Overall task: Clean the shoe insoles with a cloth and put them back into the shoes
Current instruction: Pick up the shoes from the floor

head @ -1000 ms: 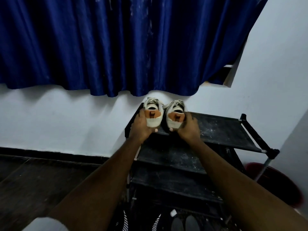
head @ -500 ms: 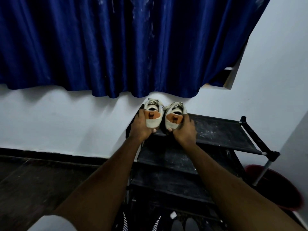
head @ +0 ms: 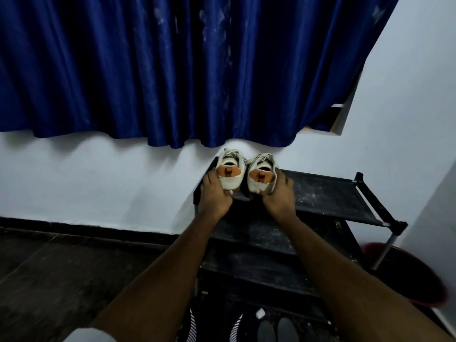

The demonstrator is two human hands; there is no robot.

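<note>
Two white sneakers with orange heel patches stand side by side, heels toward me, at the left end of the top shelf of a black shoe rack (head: 330, 193). My left hand (head: 214, 193) grips the heel side of the left shoe (head: 230, 172). My right hand (head: 277, 193) grips the heel side of the right shoe (head: 261, 175). The shoe openings are dark, so I cannot tell whether insoles are inside. No cloth is in view.
A blue curtain (head: 172, 70) hangs just above the shoes against a white wall. The rack has lower dusty shelves, with dark shoes (head: 276, 327) at the bottom. A dark red tub (head: 414, 275) sits on the floor to the right. Dark floor lies to the left.
My hands have stayed on the two shoes. The right shoe has shifted slightly left, closer to the other, and my right hand has moved with it.
</note>
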